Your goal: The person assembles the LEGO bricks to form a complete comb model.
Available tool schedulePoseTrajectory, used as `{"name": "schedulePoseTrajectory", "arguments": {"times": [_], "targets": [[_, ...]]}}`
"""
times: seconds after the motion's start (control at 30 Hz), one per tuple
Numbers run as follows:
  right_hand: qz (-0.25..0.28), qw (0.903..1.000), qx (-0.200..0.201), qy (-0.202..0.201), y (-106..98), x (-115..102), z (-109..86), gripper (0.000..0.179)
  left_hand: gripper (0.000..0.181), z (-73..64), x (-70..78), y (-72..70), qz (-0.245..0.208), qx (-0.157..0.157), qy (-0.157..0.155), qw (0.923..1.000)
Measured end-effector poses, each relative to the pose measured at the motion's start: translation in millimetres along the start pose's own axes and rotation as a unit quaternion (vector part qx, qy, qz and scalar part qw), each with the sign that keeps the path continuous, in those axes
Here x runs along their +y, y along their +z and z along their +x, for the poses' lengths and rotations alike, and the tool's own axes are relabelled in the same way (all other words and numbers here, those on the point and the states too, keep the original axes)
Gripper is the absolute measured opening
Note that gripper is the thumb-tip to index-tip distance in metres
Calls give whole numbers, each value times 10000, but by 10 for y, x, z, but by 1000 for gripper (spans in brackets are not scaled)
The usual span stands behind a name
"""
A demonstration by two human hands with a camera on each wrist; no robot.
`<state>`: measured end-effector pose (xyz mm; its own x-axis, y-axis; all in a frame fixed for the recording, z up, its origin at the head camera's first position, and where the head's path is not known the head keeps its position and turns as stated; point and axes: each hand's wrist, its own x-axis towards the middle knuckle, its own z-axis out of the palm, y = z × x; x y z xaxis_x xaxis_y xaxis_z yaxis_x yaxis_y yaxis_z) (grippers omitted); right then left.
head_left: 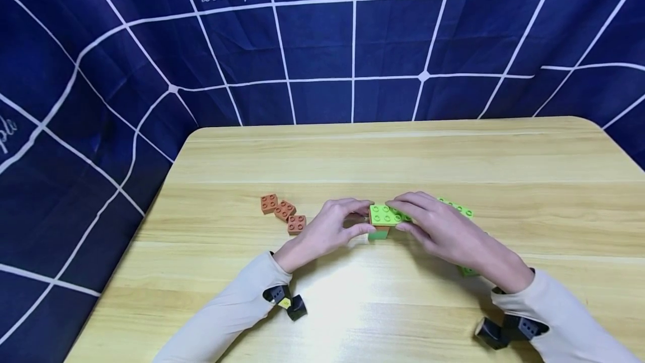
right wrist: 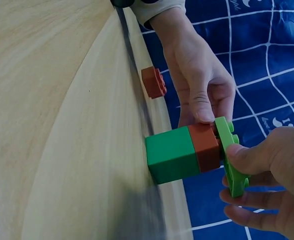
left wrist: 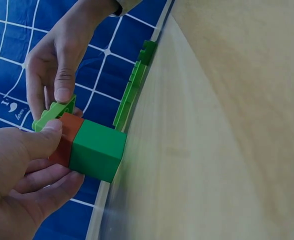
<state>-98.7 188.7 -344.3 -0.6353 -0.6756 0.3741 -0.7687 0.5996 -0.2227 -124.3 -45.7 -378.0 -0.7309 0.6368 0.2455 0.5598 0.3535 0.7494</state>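
Light green studded plastic plate (head_left: pixel 385 214) pinched at top of brick stack, mid-frame

Person at a pale wood-grain table (head_left: pixel 403 156), both hands busy just below right of centre, head view. Left hand (head_left: pixel 330 226): thumb and fingers narrowed round the orange-brown square plastic brick (right wrist: pixel 205 146), thumb on one side, fingers on the other. Dark green plastic block (right wrist: pixel 172 156) is directly under that brick, past the left fingertips, standing on the table. Right hand (head_left: pixel 448 228): holding the plate, thumb on its near face in the right wrist view, fingers behind and beyond its edge. Plate lies across the brick's top, overhanging toward the right hand; narrow gap between them, lower right of the right wrist frame.

Three loose orange-brown plastic bricks (head_left: pixel 285 210) close together, left of the left hand. More light green studded pieces (head_left: pixel 459 209) beyond the right hand, partly hidden by it.
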Motion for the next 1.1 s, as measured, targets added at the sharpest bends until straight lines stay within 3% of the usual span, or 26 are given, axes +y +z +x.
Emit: {"name": "schedulePoseTrajectory", "arguments": {"times": [0.33,0.53,0.73,0.9,1.0,1.1], "targets": [[-74,9997,79,-236,-9,13,21,42,48,-5,44,-58,556,21,321,9979],[-95,9995,34,-290,-29,10,35,41,50,-5,99,-54,1231,-123,346,9917],[-114,9995,-7,-292,-34,6,38,42,52,-15,126,-21,2186,-152,576,9740],[-153,9994,-18,-297,-32,3,41,42,51,-25,141,7,2984,-11,894,9502],[-150,9995,-33,-275,-28,1,45,41,51,-39,160,17,3353,-13,926,9376],[-123,9997,-68,-220,-23,3,46,41,51,-48,178,20,3507,-28,867,9325]]}}
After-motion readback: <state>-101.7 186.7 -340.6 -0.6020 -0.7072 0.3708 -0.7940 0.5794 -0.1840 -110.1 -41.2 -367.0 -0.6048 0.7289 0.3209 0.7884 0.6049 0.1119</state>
